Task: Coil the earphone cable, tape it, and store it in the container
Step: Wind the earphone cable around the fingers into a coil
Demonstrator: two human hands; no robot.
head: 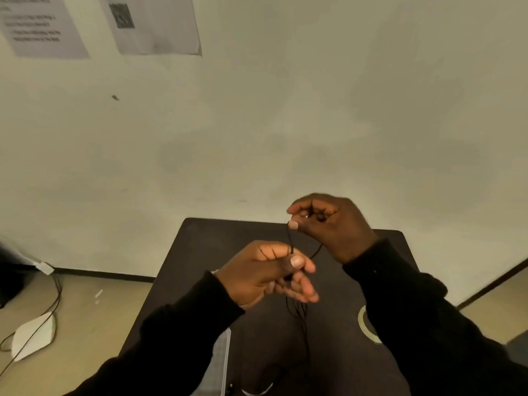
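1. I'm watching both hands working raised over the dark table (217,241); the left hand (265,270) is pinching the black earphone cable (291,241) between thumb and forefinger, lower fingers spread loosely.
2. The right hand (328,224) is curling narrow around the cable's upper end, above and just right of the left; something small is sitting in the fingers, likely an earbud, too blurry to confirm.
3. A short taut run is linking the two hands, a slack loop is dipping below the right hand, and several thin strands are dangling under the left hand toward the table.
4. Judging handling: very light, limp, thin and smooth, so it's likely slipping and springing out of loops; wires fragile at the ends, so avoid yanking.
5. Best hold: pinching the strands where the loops cross, not the ends.
6. A tape roll (367,324) is lying on the table, part hidden by the right sleeve; a clear plastic container (223,355) is sitting by the left sleeve. Coiling barely begun, I'm guessing.
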